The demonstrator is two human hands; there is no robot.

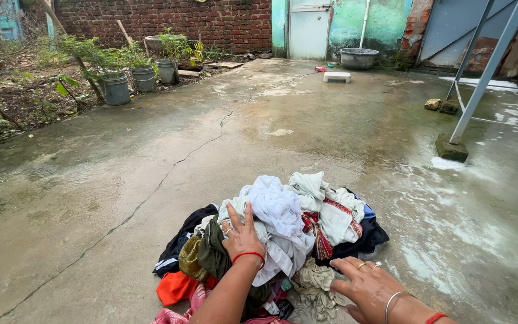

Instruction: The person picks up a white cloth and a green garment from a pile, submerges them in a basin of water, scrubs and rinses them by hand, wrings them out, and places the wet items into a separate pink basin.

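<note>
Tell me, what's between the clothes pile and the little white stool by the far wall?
Nothing but wet, cracked concrete floor. In the head view no object lies between the clothes pile and the white stool.

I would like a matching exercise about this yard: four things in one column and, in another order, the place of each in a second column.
Things:
1. left hand
2. right hand
3. grey basin
4. grey plant pots

Places:
A. at the far wall, beside the pale door
B. on top of the pile of clothes, fingers spread
C. along the left edge of the wet concrete floor, by the garden soil
D. at the right edge of the pile, near a crumpled beige cloth

Pairs: 1-B, 2-D, 3-A, 4-C
</note>
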